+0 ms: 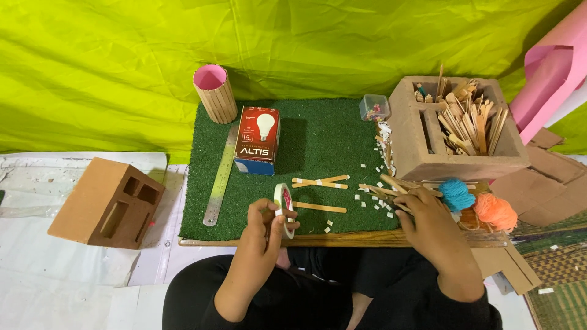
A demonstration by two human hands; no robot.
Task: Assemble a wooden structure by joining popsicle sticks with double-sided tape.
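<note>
Gripping the tape roll (284,210) upright at the counter's (342,238) six o'clock edge, your left hand (264,235) has its fingers closed round it; your right hand (428,223), fingers curled on loose wooden sticks (391,186) at three o'clock, risks nudging the blue pompom (456,194) off.

The left hand (264,227) grips a white roll of tape (283,209) upright over the green artificial-turf mat (318,140). The right hand (428,223) rests on flat wooden craft sticks (391,186) beside a blue yarn pompom (456,194).
</note>
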